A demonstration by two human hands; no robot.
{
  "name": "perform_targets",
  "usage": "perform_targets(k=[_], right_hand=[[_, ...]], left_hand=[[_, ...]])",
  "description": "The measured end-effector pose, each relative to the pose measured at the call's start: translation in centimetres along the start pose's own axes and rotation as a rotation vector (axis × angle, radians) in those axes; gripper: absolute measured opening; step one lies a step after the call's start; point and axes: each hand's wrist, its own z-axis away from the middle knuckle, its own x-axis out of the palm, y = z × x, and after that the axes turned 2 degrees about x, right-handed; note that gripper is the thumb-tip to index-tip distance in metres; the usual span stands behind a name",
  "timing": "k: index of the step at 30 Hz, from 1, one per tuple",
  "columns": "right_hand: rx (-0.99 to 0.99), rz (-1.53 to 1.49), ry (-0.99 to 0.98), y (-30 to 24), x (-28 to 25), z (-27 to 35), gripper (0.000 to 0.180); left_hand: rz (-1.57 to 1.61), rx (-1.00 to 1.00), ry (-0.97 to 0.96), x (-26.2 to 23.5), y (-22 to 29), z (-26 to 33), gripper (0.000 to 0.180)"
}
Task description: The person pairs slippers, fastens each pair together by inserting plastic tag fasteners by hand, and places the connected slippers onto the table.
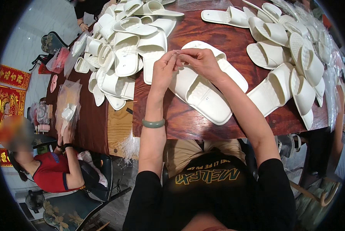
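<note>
Above a pair of white slippers, my left hand (166, 69) and my right hand (203, 63) meet with fingertips pinched together. Whatever they pinch is too small to make out. The nearer slipper (213, 104) of the pair lies sole down under my hands, its toe end partly covered by them. Beside it, the other slipper (234, 75) lies partly behind my right hand and forearm. A green bangle (153, 123) circles my left wrist.
A heap of white slippers (126, 54) rises on the left, and more slippers (272, 57) lie on the right. Thin white strings (129, 147) hang at the edge of the reddish wooden table (180, 129). At left, a person in red (51, 171) handles a clear plastic bag (68, 100).
</note>
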Motion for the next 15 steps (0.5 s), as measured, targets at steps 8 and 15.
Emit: perform_targets(k=[8, 15], right_hand=[[0.072, 0.315, -0.030, -0.3, -0.3, 0.1, 0.021], [0.066, 0.194, 0.063, 0.3, 0.0, 0.0, 0.019]], left_hand=[[-0.408, 0.099, 0.013, 0.7, -0.7, 0.4, 0.022], [-0.192, 0.123, 0.061, 1.1, -0.6, 0.4, 0.018]])
